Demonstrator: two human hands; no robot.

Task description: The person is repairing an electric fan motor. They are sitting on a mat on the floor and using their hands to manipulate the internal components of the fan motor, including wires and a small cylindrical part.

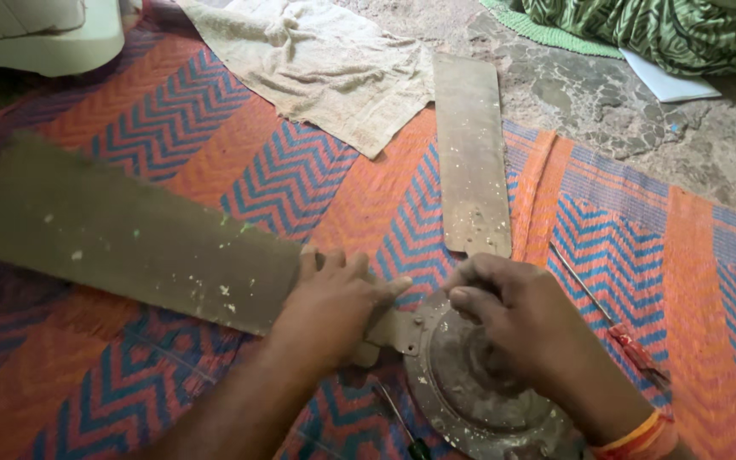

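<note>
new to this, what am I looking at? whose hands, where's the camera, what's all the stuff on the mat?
One picture, from a camera worn on a person's head, looking down at their own bare hands. No machine here. The left hand rests on the inner end of a dusty fan blade, where it joins the round metal fan hub. The right hand sits over the hub, fingers curled; whether they hold anything is hidden. A second blade, a cloth and a red-handled screwdriver lie on the striped woven mat.
</note>
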